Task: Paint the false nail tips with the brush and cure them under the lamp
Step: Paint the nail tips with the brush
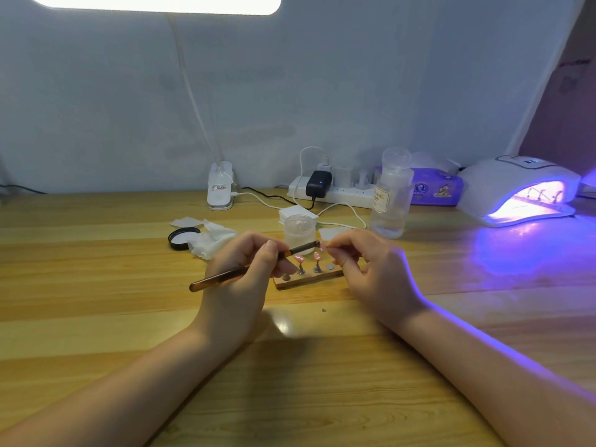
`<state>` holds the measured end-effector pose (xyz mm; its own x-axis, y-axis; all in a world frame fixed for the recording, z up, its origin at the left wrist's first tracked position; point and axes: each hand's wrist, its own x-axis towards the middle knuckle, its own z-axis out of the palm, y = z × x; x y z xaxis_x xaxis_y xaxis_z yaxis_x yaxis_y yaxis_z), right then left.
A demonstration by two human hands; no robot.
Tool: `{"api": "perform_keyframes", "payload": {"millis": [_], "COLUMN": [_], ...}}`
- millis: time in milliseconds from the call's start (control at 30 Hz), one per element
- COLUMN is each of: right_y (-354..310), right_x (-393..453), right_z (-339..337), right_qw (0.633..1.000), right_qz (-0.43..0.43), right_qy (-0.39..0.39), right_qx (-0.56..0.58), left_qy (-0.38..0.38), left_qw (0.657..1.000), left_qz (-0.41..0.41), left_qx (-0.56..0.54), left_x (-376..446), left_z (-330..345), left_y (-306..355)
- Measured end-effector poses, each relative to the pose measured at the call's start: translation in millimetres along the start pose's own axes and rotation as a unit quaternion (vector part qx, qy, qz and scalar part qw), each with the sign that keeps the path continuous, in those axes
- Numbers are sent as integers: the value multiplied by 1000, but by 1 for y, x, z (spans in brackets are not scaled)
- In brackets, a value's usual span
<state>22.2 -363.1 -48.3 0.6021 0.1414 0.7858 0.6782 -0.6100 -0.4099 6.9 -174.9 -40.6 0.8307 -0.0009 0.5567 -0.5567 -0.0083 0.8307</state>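
Against grey backdrop [322, 91], wooden table [96, 285]

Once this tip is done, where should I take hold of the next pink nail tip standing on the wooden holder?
Take the metal stem under the pink nail tip, not the tip, which may carry wet polish. Come from the right: the left hand with the brush crowds the other side of the wooden holder.

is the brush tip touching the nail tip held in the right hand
Touching, as far as the head view shows: the brush bristles meet the pink nail tip pinched in the right hand, no gap visible between them. The left hand holds the brush.
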Motion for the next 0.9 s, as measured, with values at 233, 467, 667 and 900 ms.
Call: {"api": "perform_keyframes", "payload": {"millis": [233, 467, 667, 900], "right_y": [-2, -1, -3, -4], "right_x": [0, 0, 0, 1], "right_z": [-1, -1, -1, -2], "right_qw": [1000, 1000, 1000, 1000], "right_qz": [-5, 1, -2, 3], "right_qy": [6, 6, 8, 11], "right_qx": [-9, -2, -6, -7], "left_qy": [-32, -2, -7, -2], "left_qw": [999, 1000, 999, 997], "left_qz": [5, -2, -31, -30], "left_qx": [-21, -12, -33, -68], "left_x": [-2, 0, 0, 0], "left_z": [-1, -1, 0, 0], "left_y": [3, 1, 3, 6]}}
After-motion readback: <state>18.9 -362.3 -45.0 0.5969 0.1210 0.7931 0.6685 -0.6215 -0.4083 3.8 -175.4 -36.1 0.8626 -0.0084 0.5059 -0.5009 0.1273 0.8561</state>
